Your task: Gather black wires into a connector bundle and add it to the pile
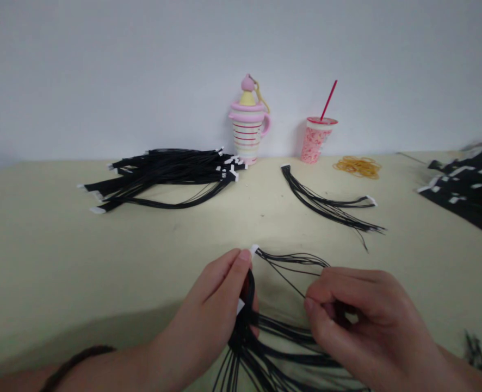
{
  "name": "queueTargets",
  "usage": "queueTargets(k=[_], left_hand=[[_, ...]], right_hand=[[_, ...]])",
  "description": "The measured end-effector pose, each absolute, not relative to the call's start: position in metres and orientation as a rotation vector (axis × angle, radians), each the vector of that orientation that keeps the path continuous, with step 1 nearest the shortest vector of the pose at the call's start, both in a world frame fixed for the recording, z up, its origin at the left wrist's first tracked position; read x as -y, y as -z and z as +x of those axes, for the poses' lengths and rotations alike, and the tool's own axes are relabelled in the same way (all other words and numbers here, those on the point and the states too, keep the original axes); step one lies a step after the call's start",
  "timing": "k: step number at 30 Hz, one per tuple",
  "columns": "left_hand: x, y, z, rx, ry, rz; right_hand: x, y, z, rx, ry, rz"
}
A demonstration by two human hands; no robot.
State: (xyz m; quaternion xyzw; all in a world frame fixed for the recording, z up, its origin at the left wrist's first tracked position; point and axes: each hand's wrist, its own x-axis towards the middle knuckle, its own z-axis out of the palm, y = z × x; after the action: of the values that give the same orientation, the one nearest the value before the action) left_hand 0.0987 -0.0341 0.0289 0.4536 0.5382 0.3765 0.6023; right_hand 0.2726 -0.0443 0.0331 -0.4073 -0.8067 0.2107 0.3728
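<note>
My left hand [212, 310] is closed on a black wire harness [290, 258], its thumb and fingers pinching the small white connector [254, 249] at the end. More black wires bend down through the palm and fan out below as a bundle [265, 356]. To the right, my right hand [363, 321] pinches a single thin black wire [285, 279] between thumb and forefinger. That wire runs taut back toward the white connector. The other wires of the harness pass behind my right hand, so their far ends are hidden.
A pile of black wire harnesses [163, 171] lies at the back left. One harness [314, 204] rests behind my hands. Farther back stand a pink-topped mug [247, 130] and a pink cup with a straw [317, 140], near rubber bands [358, 167]. More harnesses [475, 185] lie right.
</note>
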Motion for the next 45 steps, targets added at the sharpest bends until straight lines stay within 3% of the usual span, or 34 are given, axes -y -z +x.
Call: queueTargets(k=[45], left_hand=[[0.0331, -0.0286, 0.0971, -1.269, -0.875, 1.061]], right_hand=[[0.0406, -0.0285, 0.2690, 2.131, -0.561, -1.029]])
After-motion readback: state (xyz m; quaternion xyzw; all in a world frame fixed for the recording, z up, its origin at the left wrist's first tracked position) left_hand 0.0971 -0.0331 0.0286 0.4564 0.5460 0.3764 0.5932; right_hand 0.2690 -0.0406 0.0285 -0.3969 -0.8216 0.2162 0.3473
